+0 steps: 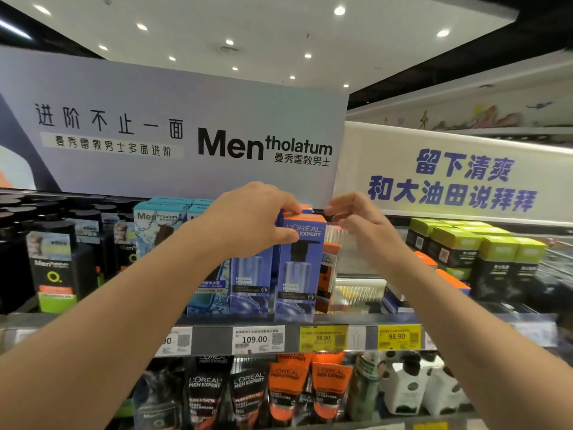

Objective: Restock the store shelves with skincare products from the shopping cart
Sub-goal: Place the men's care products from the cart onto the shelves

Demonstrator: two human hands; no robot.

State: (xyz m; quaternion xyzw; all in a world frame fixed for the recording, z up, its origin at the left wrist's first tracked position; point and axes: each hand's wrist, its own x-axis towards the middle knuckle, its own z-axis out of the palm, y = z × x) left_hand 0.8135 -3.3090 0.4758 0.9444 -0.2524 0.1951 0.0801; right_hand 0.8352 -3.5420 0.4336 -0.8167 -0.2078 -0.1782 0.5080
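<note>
Shelf [217,319] with upright skincare boxes [297,274], edge price tags [257,339].

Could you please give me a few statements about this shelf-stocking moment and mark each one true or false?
1. The left hand grips the top of a blue L'Oreal Men Expert box. True.
2. That box lies flat on the shelf. False: it stands upright at the shelf's front edge.
3. The right hand holds an orange tube. False: its fingers are near the box's top right corner, holding no tube.
4. A white price tag below reads 109.00. True.
5. Green-topped boxes stand right of the hands. True.
</note>
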